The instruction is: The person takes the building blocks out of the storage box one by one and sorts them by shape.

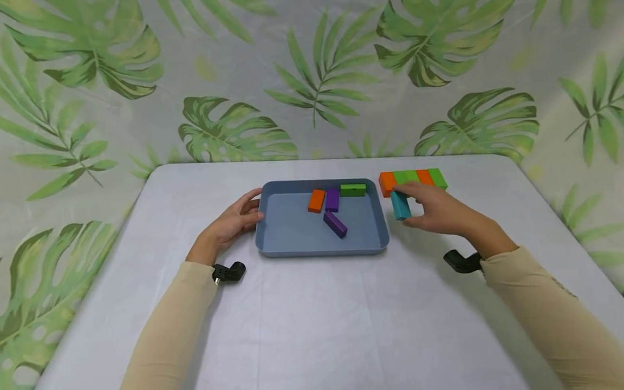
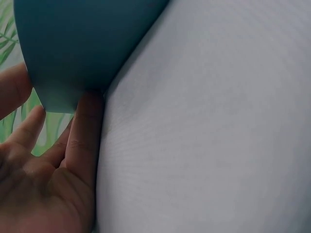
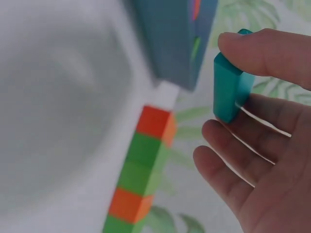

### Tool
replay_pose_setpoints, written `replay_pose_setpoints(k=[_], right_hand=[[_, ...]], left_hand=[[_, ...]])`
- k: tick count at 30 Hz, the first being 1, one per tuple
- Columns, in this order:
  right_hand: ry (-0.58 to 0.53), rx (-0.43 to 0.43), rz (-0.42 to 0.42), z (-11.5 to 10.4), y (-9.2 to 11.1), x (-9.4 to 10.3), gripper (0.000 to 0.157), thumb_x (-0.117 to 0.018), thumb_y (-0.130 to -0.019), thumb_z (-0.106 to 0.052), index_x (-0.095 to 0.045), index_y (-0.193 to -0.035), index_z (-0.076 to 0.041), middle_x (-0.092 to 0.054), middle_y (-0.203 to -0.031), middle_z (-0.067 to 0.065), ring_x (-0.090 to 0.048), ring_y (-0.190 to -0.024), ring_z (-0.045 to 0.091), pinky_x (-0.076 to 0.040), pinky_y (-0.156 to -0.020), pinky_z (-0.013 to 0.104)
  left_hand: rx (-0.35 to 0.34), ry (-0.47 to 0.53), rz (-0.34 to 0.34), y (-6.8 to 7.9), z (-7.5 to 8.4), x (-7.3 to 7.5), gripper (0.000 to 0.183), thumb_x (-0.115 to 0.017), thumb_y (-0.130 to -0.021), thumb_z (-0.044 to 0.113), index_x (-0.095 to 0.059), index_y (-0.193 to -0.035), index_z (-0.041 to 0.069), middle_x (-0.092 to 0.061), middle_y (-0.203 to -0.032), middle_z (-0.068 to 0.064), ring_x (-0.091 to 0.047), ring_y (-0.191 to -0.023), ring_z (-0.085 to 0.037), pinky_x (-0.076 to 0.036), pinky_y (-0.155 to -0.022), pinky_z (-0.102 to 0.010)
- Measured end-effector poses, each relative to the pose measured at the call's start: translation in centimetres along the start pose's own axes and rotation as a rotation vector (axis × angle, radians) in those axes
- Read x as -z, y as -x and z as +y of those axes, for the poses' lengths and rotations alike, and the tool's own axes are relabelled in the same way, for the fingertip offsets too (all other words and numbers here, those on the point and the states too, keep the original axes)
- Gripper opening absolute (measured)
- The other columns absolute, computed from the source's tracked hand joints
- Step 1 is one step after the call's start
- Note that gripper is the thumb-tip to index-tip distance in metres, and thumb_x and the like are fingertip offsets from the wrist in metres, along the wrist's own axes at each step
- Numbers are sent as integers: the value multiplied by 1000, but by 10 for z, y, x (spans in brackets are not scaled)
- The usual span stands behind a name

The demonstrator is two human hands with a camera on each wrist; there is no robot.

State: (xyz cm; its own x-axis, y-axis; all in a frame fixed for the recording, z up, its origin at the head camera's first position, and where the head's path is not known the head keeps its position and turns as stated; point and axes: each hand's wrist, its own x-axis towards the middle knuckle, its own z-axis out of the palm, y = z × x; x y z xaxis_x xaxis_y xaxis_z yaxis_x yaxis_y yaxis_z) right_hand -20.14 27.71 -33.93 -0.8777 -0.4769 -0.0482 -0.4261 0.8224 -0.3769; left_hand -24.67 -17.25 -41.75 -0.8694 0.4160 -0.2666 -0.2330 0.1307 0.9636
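Observation:
My right hand (image 1: 439, 208) pinches a teal block (image 1: 401, 206) between thumb and fingers, just off the right end of a blue-grey tray (image 1: 292, 246). In the right wrist view the teal block (image 3: 227, 90) stands nearly upright under the thumb, with the lower fingers spread apart. My left hand (image 1: 234, 222) rests against the tray's left end, its fingertips at the rim. From the left wrist view, mostly straight fingers (image 2: 86, 131) touch the tray's outer wall (image 2: 87, 48). Inside the tray lie an orange block (image 1: 316, 201), two purple blocks (image 1: 332, 200) and a green block (image 1: 353, 190).
A row of orange and green blocks (image 1: 407, 176) sits side by side behind my right hand, close to the tray's back right corner. A white cloth (image 1: 312, 314) covers the table. Behind it hangs a leaf-patterned cloth (image 1: 336, 135).

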Motion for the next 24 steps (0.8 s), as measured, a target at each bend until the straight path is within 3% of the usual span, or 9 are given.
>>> replay_pose_setpoints(k=[11,16,24], right_hand=[[32,-73,2,40,30,-6,68,-76,-83,-10,-47,-143,5,-55,-136,26,-55,-120,41,-46,-101,60],[26,-95,-24,46,30,-11,69,-76,-84,-12,-47,-143,5,-50,-141,30,-50,-125,45,-44,-103,62],[3,-126,-45,51,30,-19,69,-76,-84,-12,-46,-144,5,-48,-141,30,-49,-125,45,-43,-104,63]], left_hand=[[2,1,4,0,1,1,76,-53,-100,4,-12,-161,24,-21,-166,-12,-31,-149,-31,-36,-111,-41],[-2,1,11,1,1,2,76,-52,-101,4,-11,-161,24,-20,-166,-13,-30,-149,-32,-33,-115,-48],[11,7,6,0,1,0,76,-52,-101,5,-12,-161,25,-19,-166,-11,-30,-150,-30,-34,-115,-44]])
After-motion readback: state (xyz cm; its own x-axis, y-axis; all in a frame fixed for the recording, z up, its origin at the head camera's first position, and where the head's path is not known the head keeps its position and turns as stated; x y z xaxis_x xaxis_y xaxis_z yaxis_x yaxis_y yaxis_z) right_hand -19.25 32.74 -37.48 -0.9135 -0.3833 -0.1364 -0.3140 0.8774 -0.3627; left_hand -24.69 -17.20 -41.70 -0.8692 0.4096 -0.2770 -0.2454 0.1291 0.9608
